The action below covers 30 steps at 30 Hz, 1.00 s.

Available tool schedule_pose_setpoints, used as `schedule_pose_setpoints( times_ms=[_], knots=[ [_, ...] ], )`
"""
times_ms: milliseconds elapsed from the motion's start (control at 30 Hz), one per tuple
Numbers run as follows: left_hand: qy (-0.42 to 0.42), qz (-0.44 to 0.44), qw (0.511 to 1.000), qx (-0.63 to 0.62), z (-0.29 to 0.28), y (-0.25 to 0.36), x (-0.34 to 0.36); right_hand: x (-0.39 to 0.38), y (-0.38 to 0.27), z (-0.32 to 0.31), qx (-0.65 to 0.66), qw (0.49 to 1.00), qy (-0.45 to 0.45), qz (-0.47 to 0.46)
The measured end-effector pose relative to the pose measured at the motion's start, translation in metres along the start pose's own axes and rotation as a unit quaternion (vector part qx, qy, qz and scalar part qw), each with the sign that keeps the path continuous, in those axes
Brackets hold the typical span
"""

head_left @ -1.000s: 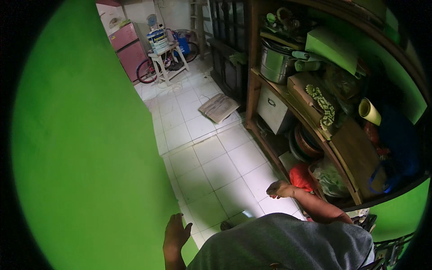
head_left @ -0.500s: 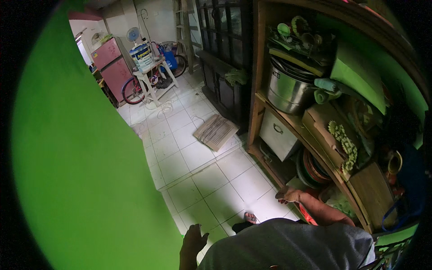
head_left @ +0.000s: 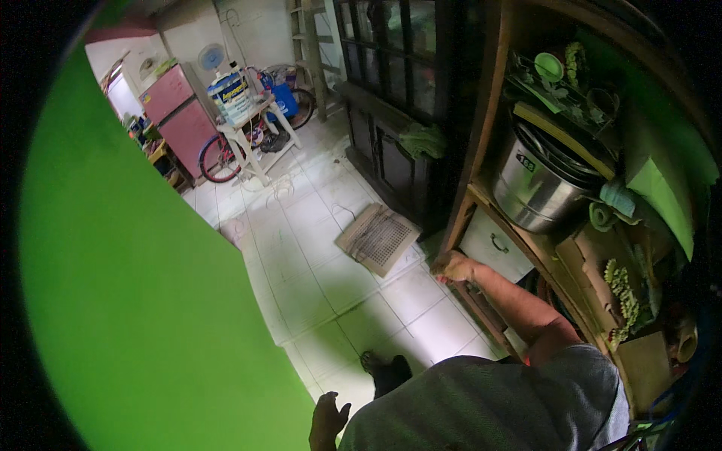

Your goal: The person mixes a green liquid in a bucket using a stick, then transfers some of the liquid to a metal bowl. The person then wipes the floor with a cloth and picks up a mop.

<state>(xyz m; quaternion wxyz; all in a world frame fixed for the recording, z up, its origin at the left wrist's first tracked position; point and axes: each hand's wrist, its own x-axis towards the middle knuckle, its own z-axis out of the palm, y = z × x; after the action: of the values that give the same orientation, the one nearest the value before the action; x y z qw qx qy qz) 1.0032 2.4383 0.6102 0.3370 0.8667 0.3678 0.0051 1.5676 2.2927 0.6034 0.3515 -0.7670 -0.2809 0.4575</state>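
My right hand (head_left: 453, 267) hangs forward at the front edge of the wooden shelf unit (head_left: 481, 161), its fingers loosely bent and nothing visible in them. I cannot tell whether it touches the wood. Low beside the green wall (head_left: 165, 263) is my left hand (head_left: 329, 418), dark in the shade, thumb apart from the fingers and nothing seen in it. Ahead on the floor lies a flat beige slab (head_left: 378, 239) with rows of small dark marks and a dark cord across it; neither hand reaches it.
A low step (head_left: 342, 312) crosses the white tiles. The shelves hold a steel pot (head_left: 538, 188), a light drawer-like box (head_left: 492, 244) and clutter. A dark cabinet (head_left: 395, 158) stands beyond. Farther off are a white stand (head_left: 259, 143) bearing a container, a bicycle (head_left: 218, 158) and a pink fridge (head_left: 180, 124).
I have moved forward, so the slab, pot and cabinet look nearer. My right arm has swung forward and up along the shelf; my left hand stays low. A foot in front has shifted.
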Motion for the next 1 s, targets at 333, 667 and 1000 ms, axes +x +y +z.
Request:
schedule_pose_setpoints(
  times_ms=[333,667,1000],
  knots=[
    [-0.018,0.103,0.988,0.109,-0.127,-0.02,0.218,0.122,-0.159,-0.081,0.125,0.971,0.206,0.0],
    [-0.074,0.049,0.992,0.091,-0.122,-0.003,0.333,0.265,-0.183,-0.193,-0.142,0.831,0.535,0.06],
    [-0.027,-0.006,0.998,0.056,-0.104,0.025,0.389,0.367,-0.176,-0.248,-0.228,0.808,0.533,0.105]
  ],
)
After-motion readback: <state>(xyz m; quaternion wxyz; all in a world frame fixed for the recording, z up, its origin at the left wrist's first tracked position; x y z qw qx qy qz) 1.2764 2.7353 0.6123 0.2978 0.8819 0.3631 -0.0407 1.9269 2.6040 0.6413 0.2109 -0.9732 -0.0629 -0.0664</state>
